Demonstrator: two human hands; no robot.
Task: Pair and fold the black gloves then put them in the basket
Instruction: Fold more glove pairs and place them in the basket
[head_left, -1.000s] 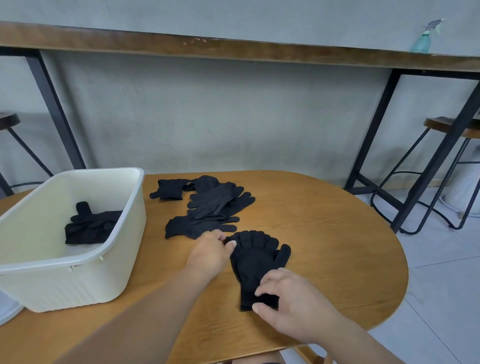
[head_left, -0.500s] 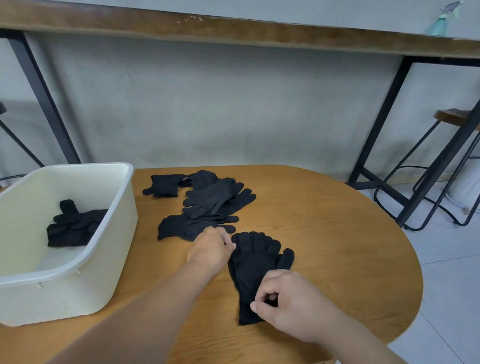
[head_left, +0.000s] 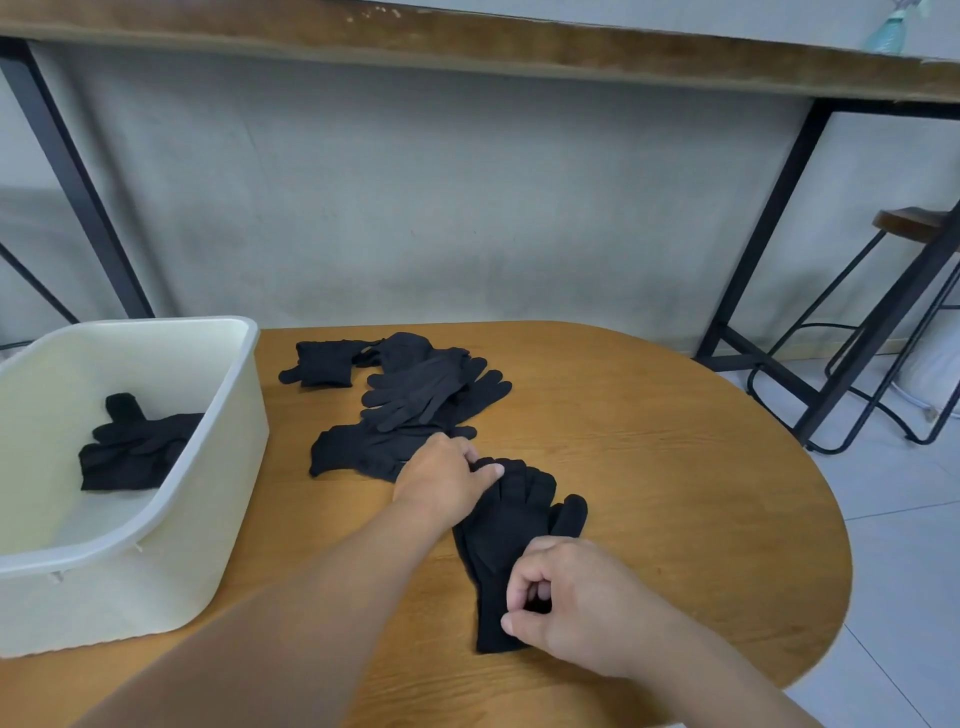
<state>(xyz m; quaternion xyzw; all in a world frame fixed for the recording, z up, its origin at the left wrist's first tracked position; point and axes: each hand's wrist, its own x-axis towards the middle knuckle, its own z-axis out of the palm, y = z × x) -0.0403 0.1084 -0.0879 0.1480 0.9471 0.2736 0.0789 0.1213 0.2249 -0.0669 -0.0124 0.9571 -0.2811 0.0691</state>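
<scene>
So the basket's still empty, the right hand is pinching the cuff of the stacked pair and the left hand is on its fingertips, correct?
Not quite: the basket is not empty. The head view shows a folded pair of black gloves already lying inside it. The rest holds: the right hand pinches the cuff of the stacked pair, and the left hand rests on its fingertips.

Soft even light, warped edges

Head-worn camera looks forward and down, close over the table (head_left: 649, 441).
</scene>
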